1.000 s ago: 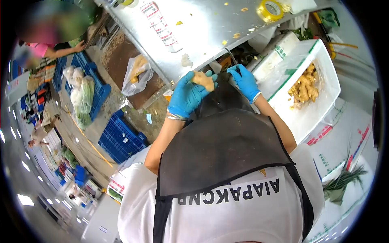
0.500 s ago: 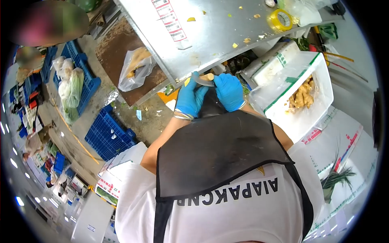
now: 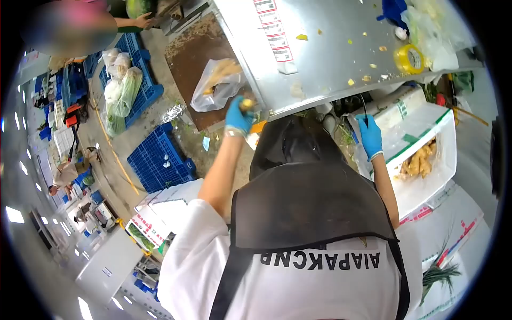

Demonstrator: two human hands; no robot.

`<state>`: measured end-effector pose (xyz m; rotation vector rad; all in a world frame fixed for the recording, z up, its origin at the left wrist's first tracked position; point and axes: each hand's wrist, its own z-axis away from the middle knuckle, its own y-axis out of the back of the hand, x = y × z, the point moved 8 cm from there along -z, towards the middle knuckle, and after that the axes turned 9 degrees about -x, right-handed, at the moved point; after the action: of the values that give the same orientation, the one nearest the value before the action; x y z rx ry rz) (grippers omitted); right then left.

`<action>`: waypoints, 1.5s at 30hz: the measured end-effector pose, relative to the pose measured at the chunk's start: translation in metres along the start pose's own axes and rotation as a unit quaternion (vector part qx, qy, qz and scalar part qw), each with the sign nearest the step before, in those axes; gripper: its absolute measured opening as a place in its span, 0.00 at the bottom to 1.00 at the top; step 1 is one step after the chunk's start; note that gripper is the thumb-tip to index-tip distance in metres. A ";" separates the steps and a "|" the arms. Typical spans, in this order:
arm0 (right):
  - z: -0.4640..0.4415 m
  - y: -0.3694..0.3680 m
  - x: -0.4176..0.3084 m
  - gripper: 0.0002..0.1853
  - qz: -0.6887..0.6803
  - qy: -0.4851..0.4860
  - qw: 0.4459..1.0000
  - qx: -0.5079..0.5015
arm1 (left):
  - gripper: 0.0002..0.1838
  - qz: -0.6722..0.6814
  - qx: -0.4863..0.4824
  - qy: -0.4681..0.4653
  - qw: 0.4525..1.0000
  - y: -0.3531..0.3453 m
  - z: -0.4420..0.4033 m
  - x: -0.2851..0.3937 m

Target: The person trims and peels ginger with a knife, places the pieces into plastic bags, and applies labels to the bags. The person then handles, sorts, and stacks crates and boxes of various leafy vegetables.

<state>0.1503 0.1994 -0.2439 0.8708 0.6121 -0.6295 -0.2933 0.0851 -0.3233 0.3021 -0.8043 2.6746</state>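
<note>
Ginger piece (image 3: 247,104) at the fingertips of the left hand (image 3: 239,117), on the side toward the worktop (image 3: 330,48); blurred. Left hand blue-gloved, half closed, fingers curled round the piece, so grasping; exact finger contact too smeared to tell. Hand and piece are seen over the near right corner of the brown board (image 3: 184,56), just off the worktop's near left corner. Clear plastic bag (image 3: 205,98) with bagged ginger (image 3: 226,69) lies along the board's right edge, just beside the left hand; whether they touch, can't tell.

Right hand (image 3: 369,136), also gloved, clenched on a knife (image 3: 364,104), thin dark blade pointing away from the body, by the worktop's near edge. Right hand is well apart from the left, near the white foam box (image 3: 448,154) holding loose ginger (image 3: 418,162). Tape roll (image 3: 409,58) near the worktop's near edge, toward the right end; label strip (image 3: 274,34) along its left edge.
</note>
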 end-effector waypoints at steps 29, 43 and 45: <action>-0.129 -0.065 -0.187 0.35 0.212 0.189 0.955 0.080 | 0.31 -0.250 0.295 -0.086 0.918 0.174 -0.142 0.152; -0.113 -0.131 -0.326 0.33 -0.010 0.254 0.932 -0.257 | 0.13 -0.189 -0.168 -0.363 0.897 -0.110 0.103 0.212; -0.089 -0.138 -0.385 0.44 0.090 0.431 0.884 -0.158 | 0.16 -0.272 -0.166 -0.324 0.891 -0.166 0.148 0.204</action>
<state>-0.2233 0.3011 -0.0838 0.8621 1.3756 0.0751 -0.4045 0.1833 -0.0602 1.1735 -1.1301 1.8584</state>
